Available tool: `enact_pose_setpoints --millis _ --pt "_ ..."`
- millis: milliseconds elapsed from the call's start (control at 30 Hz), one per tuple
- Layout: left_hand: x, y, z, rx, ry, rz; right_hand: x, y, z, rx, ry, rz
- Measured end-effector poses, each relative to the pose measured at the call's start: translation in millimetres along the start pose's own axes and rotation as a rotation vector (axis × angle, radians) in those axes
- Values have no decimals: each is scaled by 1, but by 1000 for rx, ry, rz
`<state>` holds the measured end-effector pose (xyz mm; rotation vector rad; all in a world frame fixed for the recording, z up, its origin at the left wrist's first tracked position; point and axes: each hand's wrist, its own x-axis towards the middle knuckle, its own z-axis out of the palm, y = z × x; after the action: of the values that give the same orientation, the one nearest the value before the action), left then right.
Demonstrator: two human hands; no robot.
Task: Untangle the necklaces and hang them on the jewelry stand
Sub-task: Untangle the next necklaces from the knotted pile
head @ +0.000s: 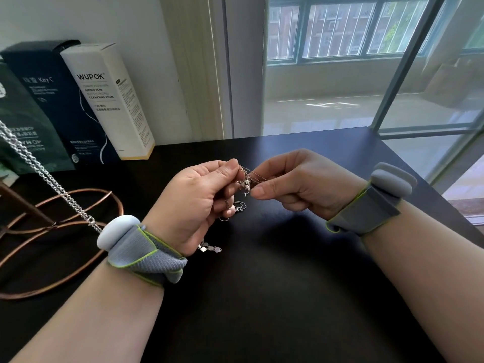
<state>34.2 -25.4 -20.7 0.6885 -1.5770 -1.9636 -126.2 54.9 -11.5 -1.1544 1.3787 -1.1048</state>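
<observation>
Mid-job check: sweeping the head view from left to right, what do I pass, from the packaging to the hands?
Dark green pouch → navy blue carton → white WUPOK carton → left hand → tangled thin chain necklaces → right hand → grey right-wrist strap.

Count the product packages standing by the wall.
3: a green pouch at the far left, a navy box beside it, and a white box rightmost. More may lie beyond the left edge.

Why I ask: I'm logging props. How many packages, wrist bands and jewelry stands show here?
Cosmetics packages: 3 (white WUPOK box, navy box, dark green pack)
Wrist bands: 2 (left wrist band, right wrist band)
Copper jewelry stand: 1
Total: 6
Uncounted: tangled necklaces, pinched by left hand and right hand.
</observation>
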Motion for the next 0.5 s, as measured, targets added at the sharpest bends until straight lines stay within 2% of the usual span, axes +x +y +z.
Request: enact_pose_setpoints --millis 300,500 --pt "-1 -1 3 67 37 46 0 -1 6 -68 27 7" --pt "-1 -4 2 234 44 140 0 -2 3 -133 107 7"
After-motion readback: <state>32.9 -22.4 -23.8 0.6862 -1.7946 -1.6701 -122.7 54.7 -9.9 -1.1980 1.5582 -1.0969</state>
